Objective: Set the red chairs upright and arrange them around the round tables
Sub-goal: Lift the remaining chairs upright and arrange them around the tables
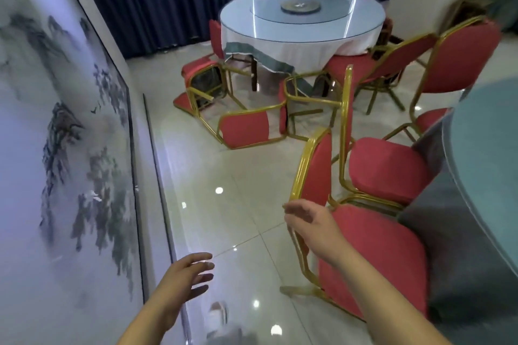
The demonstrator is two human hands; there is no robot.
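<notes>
Right hand (305, 221) wide, fingers loose, gripping nothing. Sits right at the gold frame of the nearest chair (375, 255), contact impossible to confirm. Left hand (190, 274) likewise spread and empty, out over the floor (238, 190), well apart from any chair.

Nearest chair upright, seat toward the near round worktop (487, 148), close beside a second upright chair (386, 168). Two not yet righted: side-lying chair (246, 129) mid-floor, overturned chair (203, 80) by the far round worktop (238, 22), frame and legs exposed.

Handling, as a guess only:
- Tubular metal frame, rigid, with a padded seat and backrest (315, 171).
- Probably light to moderate, a one-person lift.
- Best hold: top rail of the backrest plus seat edge or a leg. Avoid pulling on padding alone.
- Glossy tile likely slick, so expect sliding legs when pivoting upright.
- Risk of snagging among the tangled legs near the downed pair. Separate before lifting.

Containers: none seen. Only a glass turntable (266, 15) on the far round worktop, bare apart from its centre hub.
</notes>
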